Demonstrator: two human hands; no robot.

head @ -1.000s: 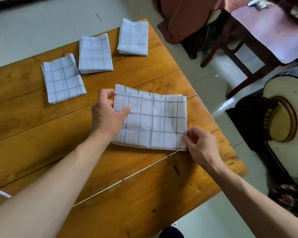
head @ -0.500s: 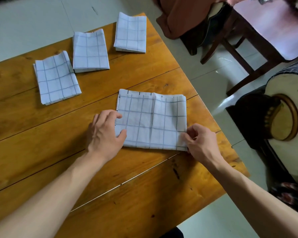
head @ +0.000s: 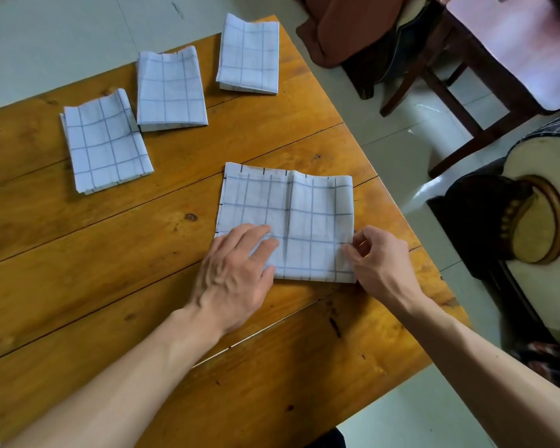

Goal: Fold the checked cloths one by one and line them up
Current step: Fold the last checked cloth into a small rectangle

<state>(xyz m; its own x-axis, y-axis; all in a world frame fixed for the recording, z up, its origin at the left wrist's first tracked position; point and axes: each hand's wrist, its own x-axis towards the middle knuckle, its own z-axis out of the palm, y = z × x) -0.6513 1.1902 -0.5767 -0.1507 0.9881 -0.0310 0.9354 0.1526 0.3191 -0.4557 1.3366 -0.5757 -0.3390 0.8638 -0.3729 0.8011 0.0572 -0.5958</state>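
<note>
Cotton-looking and thin, the half-folded checked cloth (head: pixel 291 221) is lying flat near the right edge of the wooden worktop (head: pixel 78 247), close to the person, with a faint centre crease running front to back. The left hand (head: pixel 236 270) is resting on its near left corner with straight fingers pressing the layers down, so this grip is flat and unclosed. The right hand (head: pixel 379 263) is pinching the near right corner between thumb and fingertips, its grip closing on the fabric edge. Three folded cloths (head: pixel 172 88) are sitting in a slanting row along the far side, well apart from the one in hand. Judging by its drape, the cloth is probably handling as light, soft and limp, with no stiffness to keep a shape, and likely sliding easily on the smooth wood. Taking it by the corners of the right edge while the other hand is pinning the left side seems the sensible hold for bringing that edge across. One more fold appears to be remaining before it matches the row.
</note>
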